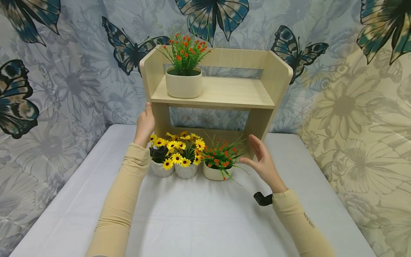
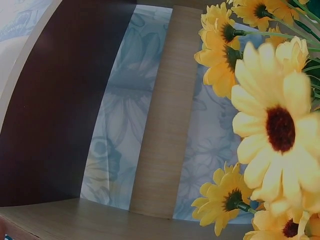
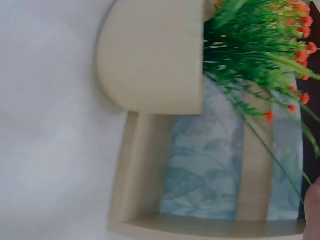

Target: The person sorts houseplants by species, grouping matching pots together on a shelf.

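Note:
A two-tier light wood shelf [image 1: 212, 101] stands at the back of the table. My left hand [image 1: 145, 125] touches its left side panel, thumb upward; the other fingers are hidden. My right hand [image 1: 261, 162] is held with thumb and fingers apart, beside the lower right pot of red flowers [image 1: 219, 157], with nothing between them. That pot [image 3: 155, 60] fills the top of the right wrist view. Two white pots of yellow daisies [image 1: 186, 171] stand to its left, below my left hand; a daisy [image 2: 280, 127] looms large in the left wrist view.
An oval cream pot of red flowers [image 1: 184, 85] sits on the shelf's upper board, toward the left. White cloth covers the table [image 1: 199, 221]. Butterfly-print fabric [image 1: 80, 71] hangs close behind. Black wrist mounts [image 1: 263, 199] stick out from the sleeves.

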The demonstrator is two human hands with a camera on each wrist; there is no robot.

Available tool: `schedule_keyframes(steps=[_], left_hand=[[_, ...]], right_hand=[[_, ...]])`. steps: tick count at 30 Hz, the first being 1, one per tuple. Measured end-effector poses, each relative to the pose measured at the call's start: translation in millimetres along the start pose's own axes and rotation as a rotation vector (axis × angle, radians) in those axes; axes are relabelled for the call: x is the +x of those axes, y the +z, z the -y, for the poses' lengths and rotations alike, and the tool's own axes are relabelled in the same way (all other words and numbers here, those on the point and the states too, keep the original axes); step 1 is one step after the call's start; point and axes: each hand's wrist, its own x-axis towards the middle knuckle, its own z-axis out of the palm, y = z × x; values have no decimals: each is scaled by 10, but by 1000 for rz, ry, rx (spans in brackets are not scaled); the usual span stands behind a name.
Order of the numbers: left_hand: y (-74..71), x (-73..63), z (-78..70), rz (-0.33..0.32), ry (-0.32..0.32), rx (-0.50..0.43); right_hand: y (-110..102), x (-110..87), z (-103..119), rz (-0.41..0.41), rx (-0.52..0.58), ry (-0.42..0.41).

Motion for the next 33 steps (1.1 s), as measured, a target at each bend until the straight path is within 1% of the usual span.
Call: schedule_keyframes(steps=[2, 6, 9, 12, 15, 20, 28, 33], left_hand=[[1, -2, 8, 1, 1, -6], [6, -2, 31, 5, -2, -25], [7, 2, 47, 9, 2, -25], [3, 4, 49, 8, 10, -18], [-2, 4, 47, 5, 13, -11], [-7, 7, 47, 0, 19, -9], [-6, 11, 30, 2, 24, -14], [-4, 15, 27, -4, 25, -12]], right_hand=[[-12, -55, -62, -26, 9, 15], [-63, -145, -269, -70, 48, 20], [-97, -190, -404, -83, 51, 30], [-110, -219, -480, -88, 37, 39], [-94, -246, -459, -76, 19, 63], [-6, -296, -359, -26, -5, 128], [88, -311, -470, 46, -25, 200], [159, -296, -528, 94, -50, 259]])
